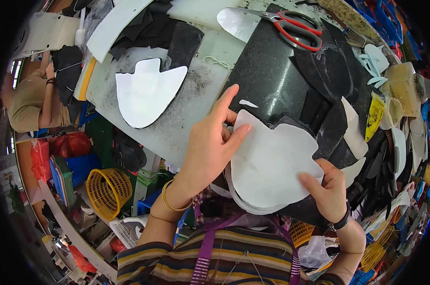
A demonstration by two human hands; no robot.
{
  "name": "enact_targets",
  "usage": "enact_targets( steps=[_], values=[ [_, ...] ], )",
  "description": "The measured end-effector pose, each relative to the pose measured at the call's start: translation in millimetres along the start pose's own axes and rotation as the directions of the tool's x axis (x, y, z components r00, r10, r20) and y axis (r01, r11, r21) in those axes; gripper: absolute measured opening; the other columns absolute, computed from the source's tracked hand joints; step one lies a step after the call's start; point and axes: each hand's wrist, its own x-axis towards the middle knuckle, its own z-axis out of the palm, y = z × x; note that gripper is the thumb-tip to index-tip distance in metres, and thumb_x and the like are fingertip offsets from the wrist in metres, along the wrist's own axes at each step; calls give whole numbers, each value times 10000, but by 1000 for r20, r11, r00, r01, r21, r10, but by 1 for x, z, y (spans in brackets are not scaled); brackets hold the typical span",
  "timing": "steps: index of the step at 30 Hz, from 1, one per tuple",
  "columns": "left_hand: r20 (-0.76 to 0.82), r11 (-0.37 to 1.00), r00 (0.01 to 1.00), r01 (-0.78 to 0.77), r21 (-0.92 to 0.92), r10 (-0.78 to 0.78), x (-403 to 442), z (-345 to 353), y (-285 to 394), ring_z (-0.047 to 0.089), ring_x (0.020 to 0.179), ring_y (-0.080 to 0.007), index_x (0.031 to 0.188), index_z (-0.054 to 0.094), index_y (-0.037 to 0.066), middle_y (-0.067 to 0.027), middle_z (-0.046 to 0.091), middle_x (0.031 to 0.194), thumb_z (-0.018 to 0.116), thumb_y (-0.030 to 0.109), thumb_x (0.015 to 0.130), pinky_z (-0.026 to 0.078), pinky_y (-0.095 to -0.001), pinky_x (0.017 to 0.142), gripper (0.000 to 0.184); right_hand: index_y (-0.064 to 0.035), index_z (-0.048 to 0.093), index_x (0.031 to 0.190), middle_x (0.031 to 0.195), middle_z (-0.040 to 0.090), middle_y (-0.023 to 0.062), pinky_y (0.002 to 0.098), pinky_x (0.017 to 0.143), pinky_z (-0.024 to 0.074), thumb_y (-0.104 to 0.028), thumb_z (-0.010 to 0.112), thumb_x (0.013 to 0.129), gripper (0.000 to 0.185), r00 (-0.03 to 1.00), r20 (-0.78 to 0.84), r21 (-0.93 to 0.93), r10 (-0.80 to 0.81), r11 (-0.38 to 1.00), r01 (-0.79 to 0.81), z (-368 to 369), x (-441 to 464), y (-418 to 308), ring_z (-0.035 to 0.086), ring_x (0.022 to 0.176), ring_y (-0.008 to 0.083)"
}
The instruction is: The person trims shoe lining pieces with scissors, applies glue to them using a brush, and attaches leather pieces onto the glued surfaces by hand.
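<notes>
A stack of white shaped pieces is held over the near edge of the dark slab. My left hand pinches its upper left corner between thumb and fingers, the index finger raised. My right hand grips the lower right edge, thumb on top. Black material shows behind the stack's upper edge. A similar white piece lies flat on the pale board to the left. A small white scrap rests on the slab above the stack.
Red-handled scissors lie at the slab's far end. Black pieces cover its right side. A yellow basket stands below the table on the left. A co-worker sits at the far left. A cream container is at the right.
</notes>
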Motion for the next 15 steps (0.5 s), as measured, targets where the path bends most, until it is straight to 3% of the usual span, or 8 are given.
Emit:
enact_targets(
  steps=[4,7,10,13,15],
  values=[
    [19,997,1000,-4,79,3,3,1,-3,376,530,13,1374,408,33,7,546,775,654,14,823,312,-157,481,603,42,611,879,707,624,35,218,572,431,-143,654,842,193,1000,-12,26,-8,1000,8,0,4,7,538,638,54],
    [66,977,998,10,214,-25,4,0,4,535,531,-121,1372,381,19,-82,618,819,663,77,822,436,-257,526,622,42,606,874,701,617,33,220,570,427,-144,649,846,193,1000,-10,31,15,999,-15,0,6,5,532,638,52],
    [36,916,983,-183,357,183,4,8,-2,558,615,-187,1344,415,25,-108,605,861,690,87,784,448,-277,550,627,45,599,869,687,604,31,223,563,423,-147,645,850,198,1000,-15,21,14,1000,-14,0,7,6,526,631,52],
    [-90,831,971,-142,538,224,8,-3,16,464,605,-109,1225,557,49,-58,543,838,751,70,702,401,-237,546,558,48,592,860,674,593,33,227,554,420,-148,638,855,202,1000,-23,33,5,999,-5,2,6,5,520,622,54],
    [126,682,814,-550,482,567,-3,-14,6,535,700,-174,1134,600,47,-69,566,922,737,69,679,454,-272,599,475,50,588,854,670,589,37,232,550,422,-149,634,858,205,999,-34,36,-4,999,5,3,7,3,520,620,56]
  ],
)
